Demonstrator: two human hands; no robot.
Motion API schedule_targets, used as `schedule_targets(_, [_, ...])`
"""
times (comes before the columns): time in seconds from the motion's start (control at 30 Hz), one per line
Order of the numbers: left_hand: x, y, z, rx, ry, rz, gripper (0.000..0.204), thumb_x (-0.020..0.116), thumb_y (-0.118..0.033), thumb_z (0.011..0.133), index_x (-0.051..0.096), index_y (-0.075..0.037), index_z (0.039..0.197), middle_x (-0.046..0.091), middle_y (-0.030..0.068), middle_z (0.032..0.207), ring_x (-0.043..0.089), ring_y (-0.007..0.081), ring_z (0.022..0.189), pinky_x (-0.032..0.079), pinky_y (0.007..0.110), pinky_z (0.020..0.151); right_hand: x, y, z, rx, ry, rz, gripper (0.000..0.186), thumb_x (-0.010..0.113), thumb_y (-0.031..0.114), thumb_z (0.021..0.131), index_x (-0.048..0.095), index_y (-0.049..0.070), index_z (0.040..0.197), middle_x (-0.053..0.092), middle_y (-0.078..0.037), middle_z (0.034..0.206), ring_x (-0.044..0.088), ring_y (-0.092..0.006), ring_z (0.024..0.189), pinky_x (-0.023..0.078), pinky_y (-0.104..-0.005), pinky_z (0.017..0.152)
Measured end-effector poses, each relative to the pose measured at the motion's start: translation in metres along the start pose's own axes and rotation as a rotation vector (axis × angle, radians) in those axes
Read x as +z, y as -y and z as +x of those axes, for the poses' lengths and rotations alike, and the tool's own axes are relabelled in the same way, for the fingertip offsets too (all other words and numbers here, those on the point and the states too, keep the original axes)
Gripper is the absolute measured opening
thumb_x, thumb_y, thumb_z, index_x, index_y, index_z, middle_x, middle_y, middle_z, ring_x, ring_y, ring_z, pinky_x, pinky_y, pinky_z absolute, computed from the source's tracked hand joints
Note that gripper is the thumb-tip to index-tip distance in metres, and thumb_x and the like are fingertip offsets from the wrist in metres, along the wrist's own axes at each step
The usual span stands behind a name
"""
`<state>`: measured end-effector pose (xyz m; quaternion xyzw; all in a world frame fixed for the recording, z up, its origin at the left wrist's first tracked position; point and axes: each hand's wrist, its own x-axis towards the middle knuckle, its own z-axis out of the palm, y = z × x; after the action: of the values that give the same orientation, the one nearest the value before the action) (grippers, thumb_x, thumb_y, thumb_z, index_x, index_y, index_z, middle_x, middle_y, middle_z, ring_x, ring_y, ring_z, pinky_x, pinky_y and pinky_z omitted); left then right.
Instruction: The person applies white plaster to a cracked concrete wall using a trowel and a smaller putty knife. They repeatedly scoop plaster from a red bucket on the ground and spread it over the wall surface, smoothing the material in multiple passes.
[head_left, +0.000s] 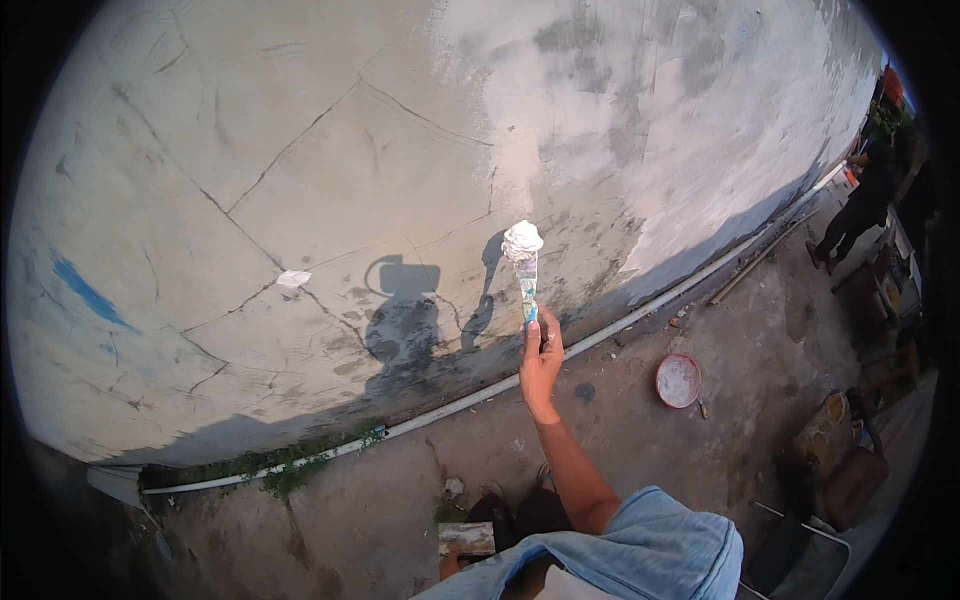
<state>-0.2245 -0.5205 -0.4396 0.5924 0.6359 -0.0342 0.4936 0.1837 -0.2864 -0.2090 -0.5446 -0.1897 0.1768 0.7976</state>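
Note:
My right hand (541,365) is raised before the wall, its fingers closed around the handle of a putty knife (528,285) smeared with white and specks of green and blue. A thick lump of white putty (522,240) sits on the upper end of the knife. Low in the picture, my left hand (452,565) grips a flat, stained board (466,539) near my waist; most of its fingers are hidden. The cracked wall (330,190) is bare grey-beige on the left and coated white on the right. My shadow falls on it.
A white pipe (450,408) runs along the wall's foot. On the ground, a red-rimmed basin (678,381) holds white material. At far right stands another person in dark clothes (862,205), near clutter and a metal-framed chair (800,555). Weeds (292,477) grow by the pipe.

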Motion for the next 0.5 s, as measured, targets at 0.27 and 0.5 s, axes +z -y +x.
schedule_targets(0.27, [-0.035,-0.018,0.041,-0.032,0.023,-0.006,0.033,0.046,-0.029,0.099,0.055,0.001,0.106,0.054,0.0123,0.069,0.054,0.0269,0.060,0.045,0.043,0.057,0.075,-0.054,-0.002,-0.234,-0.145,-0.140,0.034,0.050,0.018,0.101,0.055,0.001,0.130,0.061,-0.009,0.110,0.054,-0.0159,0.087,0.045,-0.0293,0.077])
schedule_targets(0.5, [-0.087,-0.031,0.105,-0.015,0.014,-0.074,0.031,0.046,-0.027,0.099,0.053,0.001,0.109,0.054,0.0117,0.074,0.054,0.0253,0.063,0.045,0.041,0.060,0.149,-0.051,0.035,-0.688,-0.251,-0.343,0.036,0.049,0.011,0.100,0.053,-0.001,0.134,0.057,-0.013,0.111,0.050,-0.0221,0.098,0.042,-0.0346,0.086])
